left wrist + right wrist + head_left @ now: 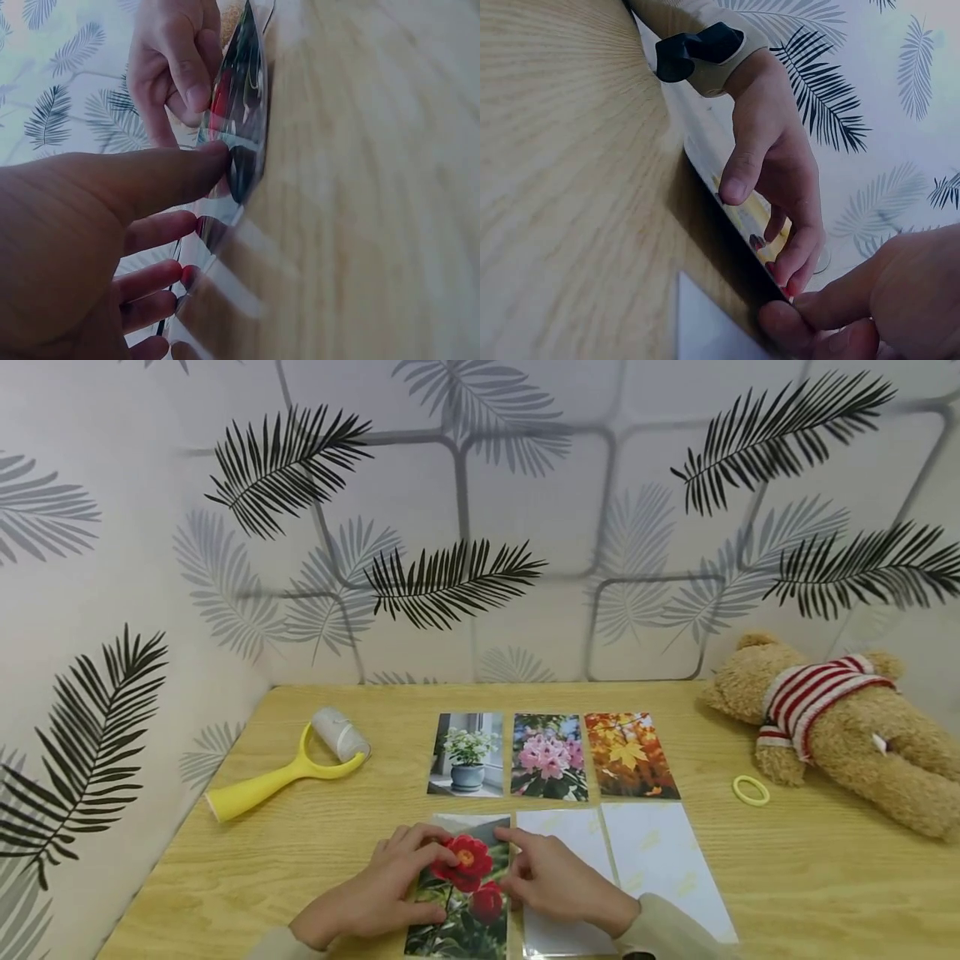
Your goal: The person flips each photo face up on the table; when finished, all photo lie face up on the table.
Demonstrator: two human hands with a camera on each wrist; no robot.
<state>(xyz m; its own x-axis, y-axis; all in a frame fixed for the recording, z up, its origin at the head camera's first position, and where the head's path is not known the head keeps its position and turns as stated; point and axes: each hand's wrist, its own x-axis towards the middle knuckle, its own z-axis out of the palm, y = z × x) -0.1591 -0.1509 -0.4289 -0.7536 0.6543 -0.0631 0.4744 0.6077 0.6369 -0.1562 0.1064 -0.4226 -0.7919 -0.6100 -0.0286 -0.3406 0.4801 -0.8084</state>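
Observation:
A glossy photo of red flowers [463, 935] lies nearest the front, in the left of the lower row. My left hand [382, 885] rests on its left side, fingers spread over the picture and thumb near the lower left. At the right side, my right hand [555, 877] has the index finger stretched to the top corner. In the right wrist view, this right hand [900, 289] pinches the photo's edge between thumb and finger, and a dark shadow shows under the edge. The left wrist view shows the left thumb [172, 176] against the photo's edge.
Two white sheets [645, 852] lie right of the flower photo, one partly under my right forearm. Behind are photos of a potted plant [467, 756], pink blossoms [549, 758] and autumn leaves [632, 756]. A yellow-handled lint roller [292, 768], yellow ring [751, 791] and teddy bear [840, 718] lie around.

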